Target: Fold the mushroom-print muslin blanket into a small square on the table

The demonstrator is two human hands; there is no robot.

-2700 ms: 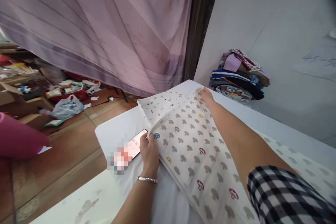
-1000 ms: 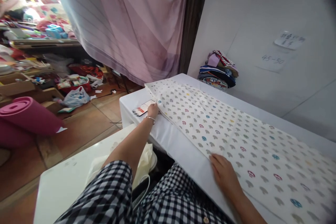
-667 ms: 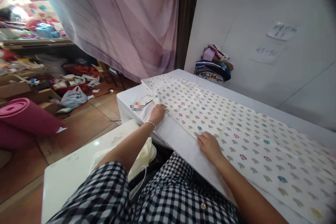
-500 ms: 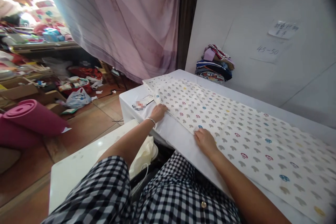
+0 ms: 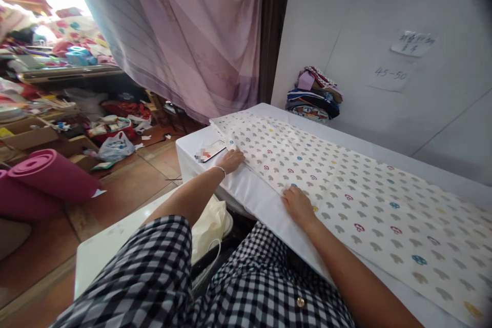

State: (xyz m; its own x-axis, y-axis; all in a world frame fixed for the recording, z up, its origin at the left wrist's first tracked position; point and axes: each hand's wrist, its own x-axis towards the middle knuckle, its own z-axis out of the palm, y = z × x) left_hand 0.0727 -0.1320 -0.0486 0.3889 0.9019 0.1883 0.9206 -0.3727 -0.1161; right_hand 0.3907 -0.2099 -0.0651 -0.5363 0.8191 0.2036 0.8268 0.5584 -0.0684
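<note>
Nearest, one black-and-white checked garment [image 5: 261, 277], worn by the person; beside it, to the left, one pale side table [image 5: 100, 246] and a cream bag [image 5: 207, 228]. Next, one right hand [image 5: 299, 206], at the near edge of the cloth, fingers bent and close together; whether thumb and fingers pinch the fabric is not shown. Farther along the same edge, one left hand [image 5: 232, 161] with a bracelet [image 5: 222, 170] at the wrist, fingers together and laid on the border, thumb not clearly visible. One cloth [image 5: 346, 179], white with grey and coloured mushroom prints, spread lengthwise over a white-covered table [image 5: 253, 184]. Change noted: in the earliest view the right hand was at the far side and the cloth partly lifted; now it lies largely flat, both hands on its near edge, which, by judgement, puts that edge under control at two places. Just beyond the left hand, one phone [image 5: 216, 150], apart from it. Farthest, one stack of folded fabrics [image 5: 313, 96] and one pink curtain [image 5: 200, 36].
</note>
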